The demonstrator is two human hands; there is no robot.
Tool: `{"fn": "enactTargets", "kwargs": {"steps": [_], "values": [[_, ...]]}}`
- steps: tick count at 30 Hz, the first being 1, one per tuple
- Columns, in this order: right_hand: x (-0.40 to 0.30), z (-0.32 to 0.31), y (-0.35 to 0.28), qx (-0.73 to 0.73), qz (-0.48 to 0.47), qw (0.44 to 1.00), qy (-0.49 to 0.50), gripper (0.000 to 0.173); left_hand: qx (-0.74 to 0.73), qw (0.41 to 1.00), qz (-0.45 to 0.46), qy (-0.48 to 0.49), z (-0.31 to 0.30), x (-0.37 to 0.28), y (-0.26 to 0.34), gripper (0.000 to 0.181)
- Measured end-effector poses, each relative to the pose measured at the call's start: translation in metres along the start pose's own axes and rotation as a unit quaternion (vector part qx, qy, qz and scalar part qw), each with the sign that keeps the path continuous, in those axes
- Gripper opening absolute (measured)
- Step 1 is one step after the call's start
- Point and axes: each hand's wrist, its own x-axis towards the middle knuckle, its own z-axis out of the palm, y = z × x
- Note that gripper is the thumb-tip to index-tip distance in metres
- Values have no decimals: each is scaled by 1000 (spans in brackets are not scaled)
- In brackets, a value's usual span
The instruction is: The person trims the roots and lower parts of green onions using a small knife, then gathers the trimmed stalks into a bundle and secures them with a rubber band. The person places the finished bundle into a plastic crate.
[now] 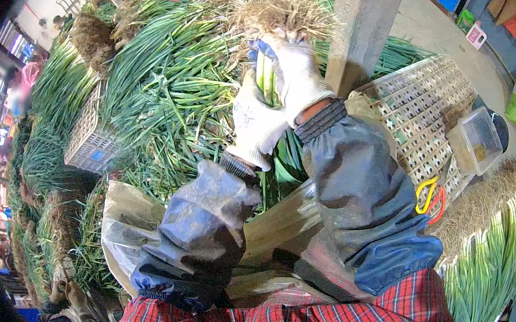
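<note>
Both hands wear white knit gloves, and blue shows on some fingers. My left hand [258, 117] is closed around the stalks of a bunch of green onions [267, 82], whose leaves hang down below it. Just above and to the right, my right hand [298, 72] grips the same bunch near its root end, and the two gloves touch. Dry brown roots [290, 13] fan out above the fingers; which of them belong to the held bunch I cannot tell. A large heap of green onions [162, 77] lies behind and left of my hands.
An upturned plastic crate [420, 99] at right carries yellow-and-orange-handled scissors [427, 198] and a clear plastic box [478, 139]. Trimmed-looking green onions [492, 257] lie below it. A concrete post [362, 29] rises beyond my right hand. Another crate [93, 141] stands left; people work farther off.
</note>
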Motion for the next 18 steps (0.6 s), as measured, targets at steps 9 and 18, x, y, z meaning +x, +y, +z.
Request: {"fn": "enactTargets", "kwargs": {"steps": [9,18], "values": [[7,-16,-28,48,45,951,-301,30,-140,959,-173,-178,-53,23,-4,26],[23,-56,19,236,145,913,-300,32,-460,782,-256,-333,-61,30,-16,60]]}}
